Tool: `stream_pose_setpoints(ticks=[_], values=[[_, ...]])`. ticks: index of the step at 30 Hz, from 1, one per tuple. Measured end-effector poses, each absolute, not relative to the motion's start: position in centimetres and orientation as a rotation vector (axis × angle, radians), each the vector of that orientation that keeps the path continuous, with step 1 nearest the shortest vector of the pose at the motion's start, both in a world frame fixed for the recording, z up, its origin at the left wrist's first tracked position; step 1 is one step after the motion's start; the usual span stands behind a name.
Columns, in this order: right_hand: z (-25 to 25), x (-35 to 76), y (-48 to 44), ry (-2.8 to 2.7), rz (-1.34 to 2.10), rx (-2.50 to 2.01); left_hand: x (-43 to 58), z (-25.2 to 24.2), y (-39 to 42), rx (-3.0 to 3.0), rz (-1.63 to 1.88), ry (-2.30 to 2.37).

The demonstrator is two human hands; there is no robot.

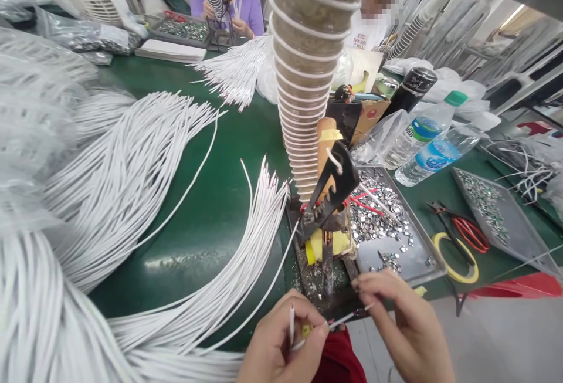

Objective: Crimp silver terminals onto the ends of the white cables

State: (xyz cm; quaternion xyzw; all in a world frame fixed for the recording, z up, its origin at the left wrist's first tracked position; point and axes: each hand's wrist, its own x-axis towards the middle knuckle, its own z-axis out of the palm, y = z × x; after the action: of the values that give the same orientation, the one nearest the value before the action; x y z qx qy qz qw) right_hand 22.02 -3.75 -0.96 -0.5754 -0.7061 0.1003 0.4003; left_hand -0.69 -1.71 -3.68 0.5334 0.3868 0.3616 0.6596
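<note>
My left hand [284,339] is closed in a pinch around a thin white wire [345,318], one pale end standing up between the fingers. A small yellow spot shows inside that grip. The wire runs right to my right hand [407,321], whose thumb and fingers close near its far end. Just beyond both hands stands a small bench fixture with a black notched plate [341,175] and a wooden handle [325,142]. Another white wire [281,265] reaches up to the fixture from the left. Beside it lies a bundle of white wires [246,248] with reddish tips.
A metal tray [424,268] of small shiny parts sits right of the fixture. Pliers [453,230], a yellow tape roll [466,277] and water bottles [433,154] lie beyond. A ribbed hose [308,78] hangs down in the middle. Two people sit across the green table [197,189].
</note>
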Motion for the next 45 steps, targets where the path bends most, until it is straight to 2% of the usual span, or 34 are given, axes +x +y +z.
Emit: stream_pose_setpoints(ticks=[8, 14, 25, 45], values=[[-1.2, 19.2, -4.3, -1.778, 0.206, -1.288, -0.5, -1.8, -0.5, 1.162, 0.813, 0.911], [-1.7, 19.5, -4.5, -1.905, 0.189, -1.229, 0.2, -1.9, -0.9, 0.913, 0.833, 0.827], [-2.5, 17.4, -5.9, -1.692, 0.013, -1.47, 0.5, -1.3, -0.5, 0.728, 0.801, 0.815], [-2.2, 16.5, -5.4, -1.664, -0.241, -1.537, 0.6, -2.0, -0.4, 0.552, 0.849, 0.813]])
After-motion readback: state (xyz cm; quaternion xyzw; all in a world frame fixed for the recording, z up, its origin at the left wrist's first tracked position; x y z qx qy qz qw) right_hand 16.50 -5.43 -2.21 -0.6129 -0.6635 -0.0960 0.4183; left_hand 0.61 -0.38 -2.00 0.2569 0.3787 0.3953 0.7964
